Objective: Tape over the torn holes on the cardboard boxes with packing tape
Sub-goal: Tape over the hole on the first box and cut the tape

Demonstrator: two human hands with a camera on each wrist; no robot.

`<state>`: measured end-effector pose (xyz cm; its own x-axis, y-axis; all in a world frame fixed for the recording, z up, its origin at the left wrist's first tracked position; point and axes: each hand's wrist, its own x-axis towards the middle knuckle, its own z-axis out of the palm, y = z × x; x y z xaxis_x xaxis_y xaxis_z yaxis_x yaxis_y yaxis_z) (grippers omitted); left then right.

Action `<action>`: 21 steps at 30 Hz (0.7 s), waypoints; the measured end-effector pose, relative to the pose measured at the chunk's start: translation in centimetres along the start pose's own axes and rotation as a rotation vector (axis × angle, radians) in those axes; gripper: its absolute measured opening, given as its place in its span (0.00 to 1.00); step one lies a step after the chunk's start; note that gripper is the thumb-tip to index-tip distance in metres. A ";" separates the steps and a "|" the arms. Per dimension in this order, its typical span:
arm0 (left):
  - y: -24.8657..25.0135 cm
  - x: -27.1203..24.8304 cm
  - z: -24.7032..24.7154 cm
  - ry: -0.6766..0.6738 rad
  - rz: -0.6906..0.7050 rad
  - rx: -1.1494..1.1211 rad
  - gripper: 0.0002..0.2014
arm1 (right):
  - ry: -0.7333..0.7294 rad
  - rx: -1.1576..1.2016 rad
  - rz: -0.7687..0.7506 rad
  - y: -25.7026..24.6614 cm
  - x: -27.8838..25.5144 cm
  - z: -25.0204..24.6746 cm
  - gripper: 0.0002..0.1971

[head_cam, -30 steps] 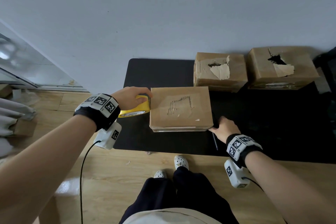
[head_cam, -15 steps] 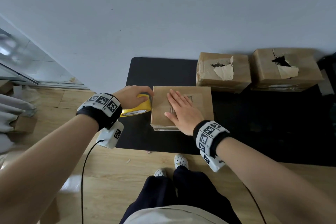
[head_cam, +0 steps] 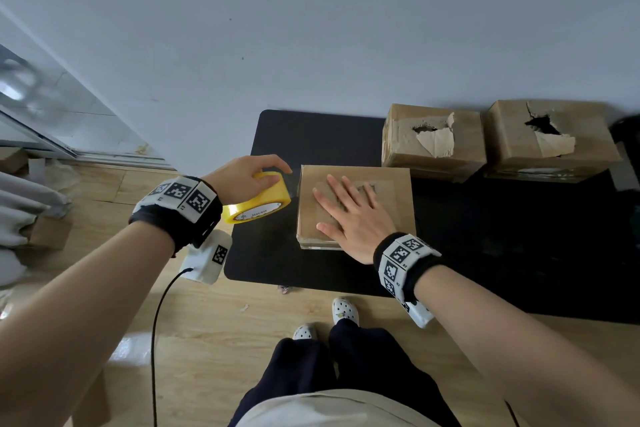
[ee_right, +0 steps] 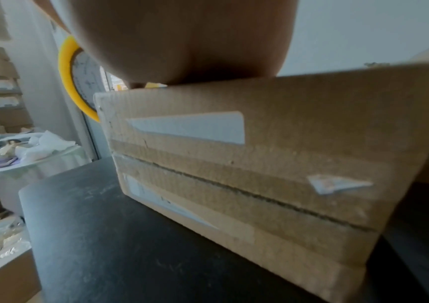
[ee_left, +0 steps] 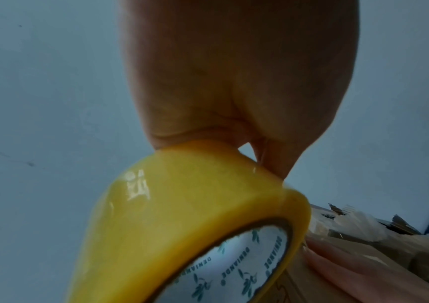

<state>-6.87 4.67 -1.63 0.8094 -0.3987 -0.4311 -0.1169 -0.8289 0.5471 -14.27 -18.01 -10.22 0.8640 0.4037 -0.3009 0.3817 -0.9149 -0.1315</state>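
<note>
A cardboard box (head_cam: pixel 394 191) lies near the front left of the black table, its torn patch under clear tape. My right hand (head_cam: pixel 349 208) lies flat on its top, fingers straight and spread; in the right wrist view the palm (ee_right: pixel 182 41) rests on the box (ee_right: pixel 260 153). My left hand (head_cam: pixel 246 177) grips a yellow roll of packing tape (head_cam: pixel 259 199) just left of the box, held off the table; the roll (ee_left: pixel 182 225) fills the left wrist view. A short clear strip seems to run from roll to box edge.
Two more cardboard boxes stand at the back against the wall, one (head_cam: pixel 433 142) with a torn flap and hole, the other (head_cam: pixel 550 139) with a dark hole. The black table (head_cam: pixel 519 253) stretches right. A wooden floor and my feet (head_cam: pixel 343 310) lie below.
My right hand left the box's front right corner and came to lie flat on the box top. The left hand with the roll has stayed beside the box, lifting slightly.
</note>
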 end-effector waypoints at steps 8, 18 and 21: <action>0.6 -0.9 -0.4 -0.010 0.076 -0.039 0.12 | 0.067 0.076 0.187 1.9 -3.1 0.0 0.37; 0.7 -1.6 -0.5 0.018 0.080 -0.029 0.13 | 0.068 0.052 0.102 1.2 -1.3 -0.8 0.43; 0.1 -1.9 -0.6 0.023 0.056 -0.019 0.13 | 0.040 0.024 -0.017 -0.3 -1.3 0.1 0.42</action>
<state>-8.06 5.60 -0.35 0.8149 -0.4348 -0.3832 -0.1511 -0.7977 0.5838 -15.54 -18.26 -9.83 0.8700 0.4185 -0.2606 0.3890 -0.9075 -0.1587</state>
